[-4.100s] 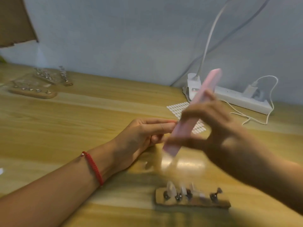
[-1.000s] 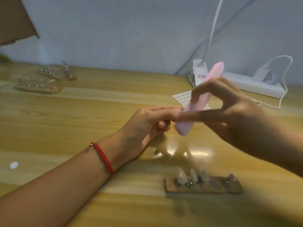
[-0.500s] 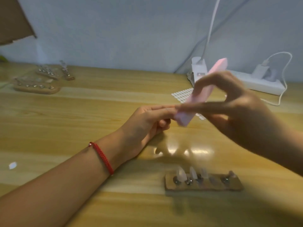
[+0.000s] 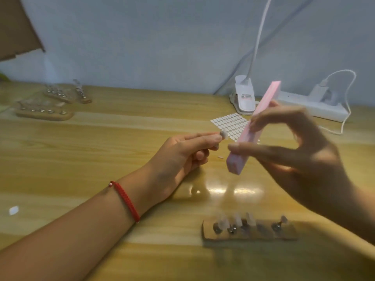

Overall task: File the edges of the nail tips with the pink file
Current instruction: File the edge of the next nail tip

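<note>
Pink block nail file (image 4: 248, 137) tilts over a white sticker sheet (image 4: 229, 123). Right hand (image 4: 304, 159) pinches it; left hand (image 4: 182, 157) pinches a clear nail tip (image 4: 223, 134) beside.

Bare table (image 4: 121, 151) opens centre-left; the nail-tip stand (image 4: 249, 236) sits near, the power strip (image 4: 316, 107) far right.

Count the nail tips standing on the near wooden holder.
4. On the wooden holder: leftmost nail tip, second nail tip and third nail tip together toward the left; fourth nail tip alone near the right end. Blur may hide another.
</note>
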### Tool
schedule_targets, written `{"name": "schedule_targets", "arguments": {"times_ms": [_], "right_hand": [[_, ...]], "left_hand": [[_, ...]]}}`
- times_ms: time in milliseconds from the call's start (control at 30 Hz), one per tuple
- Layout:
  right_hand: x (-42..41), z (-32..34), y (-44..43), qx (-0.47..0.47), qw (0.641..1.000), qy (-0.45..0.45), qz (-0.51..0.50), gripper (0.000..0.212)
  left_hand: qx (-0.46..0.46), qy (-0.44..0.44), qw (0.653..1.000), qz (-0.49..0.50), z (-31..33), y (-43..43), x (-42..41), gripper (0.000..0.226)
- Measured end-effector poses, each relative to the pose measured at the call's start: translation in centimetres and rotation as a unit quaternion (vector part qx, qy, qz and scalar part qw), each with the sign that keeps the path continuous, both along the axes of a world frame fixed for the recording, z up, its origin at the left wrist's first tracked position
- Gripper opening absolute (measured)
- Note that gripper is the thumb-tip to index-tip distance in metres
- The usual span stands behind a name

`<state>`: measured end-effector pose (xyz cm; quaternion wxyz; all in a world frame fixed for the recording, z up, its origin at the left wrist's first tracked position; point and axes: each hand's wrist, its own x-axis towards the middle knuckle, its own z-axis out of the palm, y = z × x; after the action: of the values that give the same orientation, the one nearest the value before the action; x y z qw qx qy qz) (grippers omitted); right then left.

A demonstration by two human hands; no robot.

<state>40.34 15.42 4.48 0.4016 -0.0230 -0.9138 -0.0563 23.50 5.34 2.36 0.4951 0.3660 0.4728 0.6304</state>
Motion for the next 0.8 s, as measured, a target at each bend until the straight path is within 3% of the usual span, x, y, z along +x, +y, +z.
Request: {"name": "schedule_targets", "arguments": {"times_ms": [67, 167, 367, 533, 800], "right_hand": [[0.7, -1.8, 0.0, 0.017, 0.998, -0.002, 0.066, 0.048], [0.8, -3.0, 0.2, -0.004, 0.997, -0.035, 0.076, 0.057], [0.6, -2.8, 0.3, -0.025, 0.999, 0.013, 0.043, 0.040], [0.8, -3.0, 0.5, -0.033, 0.999, 0.023, 0.030, 0.040], [0.8, -3.1, 0.8, -0.046, 0.998, 0.025, 0.026, 0.037]], "left_hand": [[0.005, 0.005, 1.000, -0.004, -0.2, 0.0, 0.0, 0.021], [0.007, 0.029, 0.999, -0.017, -0.4, 0.0, 0.1, 0.022], [0.012, 0.044, 0.999, -0.003, -0.8, 0.2, 0.2, 0.029], [0.016, 0.095, 0.995, 0.005, -0.8, 0.0, 0.4, 0.021], [0.033, 0.138, 0.990, 0.012, -1.0, 0.0, 0.6, 0.034]]}}
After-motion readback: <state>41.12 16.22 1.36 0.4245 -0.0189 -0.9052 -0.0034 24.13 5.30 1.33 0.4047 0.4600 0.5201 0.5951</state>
